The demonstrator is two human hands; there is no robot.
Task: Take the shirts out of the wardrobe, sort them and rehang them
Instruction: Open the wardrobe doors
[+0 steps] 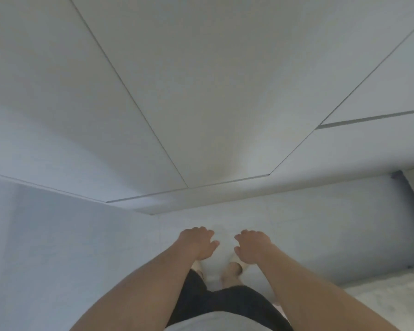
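The white wardrobe (201, 91) fills the upper part of the view, and its flat doors are closed. No shirts or hangers show. My left hand (198, 242) and my right hand (251, 247) hang side by side low in front of me, above my feet. Their fingers are loosely curled and they hold nothing. Neither hand touches the wardrobe.
A pale tiled floor (81, 259) lies below the wardrobe's plinth (225, 194). A bed or mattress edge (392, 297) shows at the lower right, with a dark fitting (396, 174) near the right wall. My feet stand close to the wardrobe base.
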